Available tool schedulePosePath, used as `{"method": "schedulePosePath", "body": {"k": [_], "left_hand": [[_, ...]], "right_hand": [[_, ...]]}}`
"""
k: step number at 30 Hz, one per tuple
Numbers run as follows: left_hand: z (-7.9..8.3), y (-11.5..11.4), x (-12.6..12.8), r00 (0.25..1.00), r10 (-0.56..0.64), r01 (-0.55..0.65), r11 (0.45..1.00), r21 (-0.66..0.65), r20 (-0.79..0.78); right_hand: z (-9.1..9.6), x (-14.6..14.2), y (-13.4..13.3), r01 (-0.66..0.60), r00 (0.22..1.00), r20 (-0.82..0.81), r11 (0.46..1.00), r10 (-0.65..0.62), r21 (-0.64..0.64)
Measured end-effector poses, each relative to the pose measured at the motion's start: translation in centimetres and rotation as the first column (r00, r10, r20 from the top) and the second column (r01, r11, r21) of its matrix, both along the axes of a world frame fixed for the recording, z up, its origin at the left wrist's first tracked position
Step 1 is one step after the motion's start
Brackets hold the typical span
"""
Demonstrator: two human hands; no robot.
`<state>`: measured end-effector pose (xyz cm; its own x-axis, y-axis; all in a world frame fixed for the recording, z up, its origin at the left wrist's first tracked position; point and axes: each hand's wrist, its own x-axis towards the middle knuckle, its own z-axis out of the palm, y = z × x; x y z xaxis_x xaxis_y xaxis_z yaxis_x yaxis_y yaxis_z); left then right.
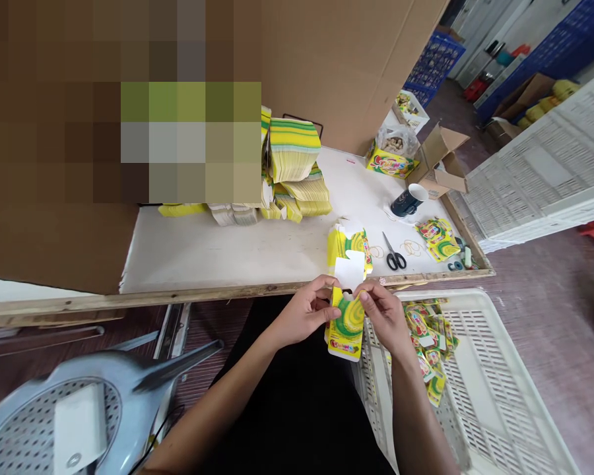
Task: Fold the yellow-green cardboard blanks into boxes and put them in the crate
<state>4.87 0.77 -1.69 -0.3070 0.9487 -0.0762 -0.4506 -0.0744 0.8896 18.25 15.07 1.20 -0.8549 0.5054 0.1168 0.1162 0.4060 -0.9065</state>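
Note:
Between my two hands is a yellow and green printed carton [347, 326], held over my lap at the table's front edge. Its white top flap [350, 270] stands up, unfolded. My left hand [307, 311] grips the carton's left side, thumb on the front. On the other side my right hand [382, 310] pinches the upper right edge near the opening. Just behind, on the table, more yellow cartons [337, 243] lie by the edge. What is inside the held carton cannot be seen.
Stacks of flat cartons [294, 148] fill the table's back. Scissors [395, 258], a dark mug [408, 200] and a carton pile [438, 239] lie to the right. Below right, a white plastic crate [485, 369] holds several cartons. A grey-blue plastic chair [123, 369] stands at left.

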Motion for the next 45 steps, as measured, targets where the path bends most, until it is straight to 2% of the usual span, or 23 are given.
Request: {"method": "schedulePosePath", "body": {"k": [3,6,8,10,12,14,16,19,22,25,28,35,40,42,45], "left_hand": [[-0.1,0.1,0.3,1.000,0.024,-0.024,1.000,0.006,-0.017],[-0.1,0.0,0.4,0.999,0.046,-0.046,0.999,-0.011,-0.013],[-0.1,-0.1,0.2,0.998,0.027,-0.029,0.999,-0.030,-0.056],[-0.2,-0.1,0.0,0.993,0.027,-0.032,0.999,-0.037,-0.115],[-0.5,-0.1,-0.1,0.985,0.069,-0.073,0.997,-0.020,-0.159],[-0.7,0.0,-0.1,0.975,0.114,-0.115,0.993,0.003,-0.192],[-0.8,0.1,0.1,0.962,0.144,-0.147,0.989,0.004,-0.233],[-0.9,0.1,0.4,0.945,0.150,-0.159,0.987,-0.007,-0.291],[-0.8,0.1,0.5,0.942,0.108,-0.111,0.994,0.008,-0.317],[-0.7,0.0,0.4,0.961,0.065,-0.066,0.998,0.004,-0.270],[-0.7,0.1,0.2,0.988,0.046,-0.047,0.999,-0.006,-0.147],[-0.6,0.1,-0.6,0.993,-0.044,0.042,0.999,0.017,0.106],[-0.5,0.2,-0.6,0.996,0.004,-0.001,0.999,-0.038,0.091],[-0.6,0.3,-0.5,0.997,0.039,-0.036,0.998,-0.057,0.063],[-0.7,0.5,-0.3,0.998,0.067,-0.066,0.996,-0.066,0.016]], "right_hand": [[-0.2,-0.3,-0.1,0.043,0.996,-0.084,0.997,-0.038,0.060],[-1.0,-0.6,-0.4,0.130,0.981,-0.141,0.991,-0.135,-0.044],[-1.4,-0.5,-0.4,0.163,0.977,-0.132,0.985,-0.170,-0.063],[-1.5,-0.4,-0.2,0.154,0.982,-0.114,0.988,-0.151,0.017],[-1.1,-0.1,0.1,0.124,0.988,-0.110,0.984,-0.111,0.125],[-0.6,0.2,0.3,0.077,0.993,-0.106,0.982,-0.059,0.174],[-0.3,0.3,0.3,0.045,0.997,-0.063,0.992,-0.038,0.119],[-0.3,0.2,0.1,0.050,0.994,0.094,0.999,-0.048,-0.017],[-0.9,0.0,0.0,0.089,0.981,0.173,0.996,-0.089,0.009],[-1.2,-0.1,0.1,0.122,0.978,0.159,0.989,-0.135,0.085],[-1.0,-0.1,0.2,0.118,0.980,0.151,0.988,-0.132,0.102],[-1.1,-0.1,0.3,0.103,0.990,0.109,0.984,-0.087,-0.147],[-1.5,0.1,-0.2,0.073,0.989,0.141,0.963,-0.037,-0.258],[-1.5,0.1,-0.4,0.067,0.984,0.176,0.971,-0.027,-0.228],[-1.2,0.0,-0.4,0.072,0.976,0.210,0.991,-0.047,-0.111]]}}
